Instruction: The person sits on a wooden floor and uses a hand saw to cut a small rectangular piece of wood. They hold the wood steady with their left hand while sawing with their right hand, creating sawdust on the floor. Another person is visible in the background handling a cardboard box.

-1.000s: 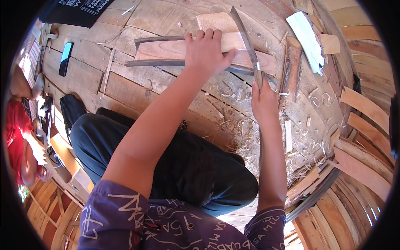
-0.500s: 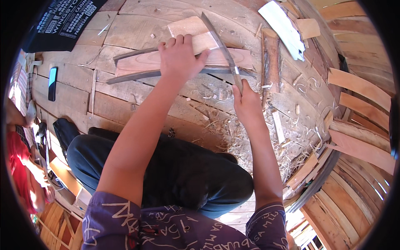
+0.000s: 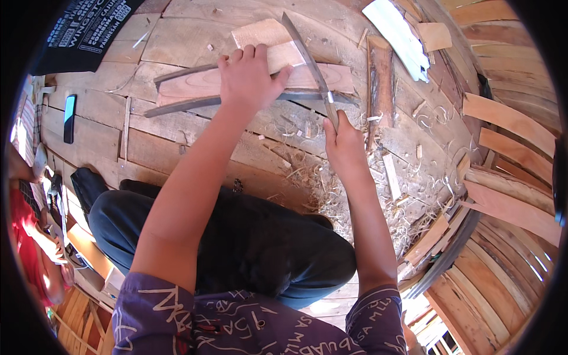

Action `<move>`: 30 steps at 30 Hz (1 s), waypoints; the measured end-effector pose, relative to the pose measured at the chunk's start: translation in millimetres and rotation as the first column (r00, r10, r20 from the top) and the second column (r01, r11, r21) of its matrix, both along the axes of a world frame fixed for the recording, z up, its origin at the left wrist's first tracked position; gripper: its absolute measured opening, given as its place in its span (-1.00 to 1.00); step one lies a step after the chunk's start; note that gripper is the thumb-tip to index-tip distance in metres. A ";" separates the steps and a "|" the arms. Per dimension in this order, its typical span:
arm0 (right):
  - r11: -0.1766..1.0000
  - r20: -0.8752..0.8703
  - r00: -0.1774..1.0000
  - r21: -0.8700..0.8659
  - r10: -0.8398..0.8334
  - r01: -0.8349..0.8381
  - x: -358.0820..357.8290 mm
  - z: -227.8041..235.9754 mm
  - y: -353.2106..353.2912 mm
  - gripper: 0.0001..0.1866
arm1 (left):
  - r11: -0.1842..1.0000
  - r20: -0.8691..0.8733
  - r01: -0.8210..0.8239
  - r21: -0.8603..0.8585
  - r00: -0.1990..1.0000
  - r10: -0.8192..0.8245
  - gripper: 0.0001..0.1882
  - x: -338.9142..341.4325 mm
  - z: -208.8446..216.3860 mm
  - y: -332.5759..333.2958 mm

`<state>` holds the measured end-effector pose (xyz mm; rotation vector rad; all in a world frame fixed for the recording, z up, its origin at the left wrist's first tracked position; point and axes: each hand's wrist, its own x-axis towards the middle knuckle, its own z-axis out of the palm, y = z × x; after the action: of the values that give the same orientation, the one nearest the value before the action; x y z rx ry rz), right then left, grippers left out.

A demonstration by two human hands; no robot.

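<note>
A pale wooden board (image 3: 257,34) lies slantwise across a longer pinkish plank (image 3: 189,86) flanked by dark strips. My left hand (image 3: 249,77) presses down on the pale board, its fingers curled over the top and the thumb held out to the right. In my right hand (image 3: 346,142) is the handle of a long-bladed hand tool (image 3: 309,54), gripped just below a metal collar. Its dark, tapering blade points away from me along the pale board's right end and crosses above the plank. Any teeth on the blade are too small to make out.
Curled shavings (image 3: 408,207) and chips litter the floor at right. A bark-edged wood piece (image 3: 381,83) and a white sheet-like piece (image 3: 397,38) lie farther right. A phone (image 3: 70,118) and dark printed cloth (image 3: 83,35) lie left. Slatted walls curve along the right; another person in red (image 3: 26,231) is at far left.
The whole view has shifted slightly left and up. Both hands, the blade and the boards keep nearly the same places relative to one another.
</note>
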<state>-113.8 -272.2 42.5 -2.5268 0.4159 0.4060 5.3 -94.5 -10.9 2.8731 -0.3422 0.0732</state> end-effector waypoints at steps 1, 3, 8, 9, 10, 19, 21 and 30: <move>1.000 0.006 1.000 -0.017 0.010 -0.010 -1.1 -0.6 -2.3 -0.72 | 1.000 0.009 0.007 -0.001 1.000 -0.007 -0.34 -0.2 0.0 -0.6; 1.000 0.021 1.000 0.017 0.018 -0.019 -16.2 9.6 -4.6 -0.75 | 1.000 0.014 0.004 -0.006 1.000 -0.003 -0.35 1.9 2.3 4.6; 1.000 0.003 1.000 0.009 0.024 -0.024 -37.7 25.7 -4.8 -0.77 | 0.998 0.059 0.033 -0.048 0.998 -0.030 -0.37 0.3 0.8 9.9; 0.999 0.015 1.000 0.028 0.016 -0.017 -31.3 23.8 -2.2 -0.77 | 0.998 0.063 0.040 -0.048 0.997 -0.037 -0.38 0.5 0.8 10.0; 0.999 0.028 1.000 0.047 0.011 -0.012 -23.1 21.1 1.0 -0.77 | 0.998 0.067 0.046 -0.047 0.997 -0.042 -0.38 0.9 0.9 11.1; 0.999 0.051 0.998 0.001 0.037 -0.037 12.5 8.7 15.2 -0.76 | 0.996 0.079 0.061 -0.064 0.995 -0.056 -0.39 -5.8 2.4 11.8; 0.999 0.068 0.997 0.022 0.042 -0.043 8.0 12.9 13.0 -0.76 | 0.995 0.097 0.068 -0.071 0.993 -0.061 -0.39 -8.2 2.8 11.4; 0.999 0.027 1.000 -0.033 0.004 -0.003 17.0 5.7 20.2 -0.77 | 0.998 -0.011 -0.001 -0.056 1.000 0.000 -0.37 1.6 1.4 4.3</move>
<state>-96.8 -252.1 48.2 -2.5624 0.4114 0.3691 6.9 -90.1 -9.5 2.8177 -0.3317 0.0656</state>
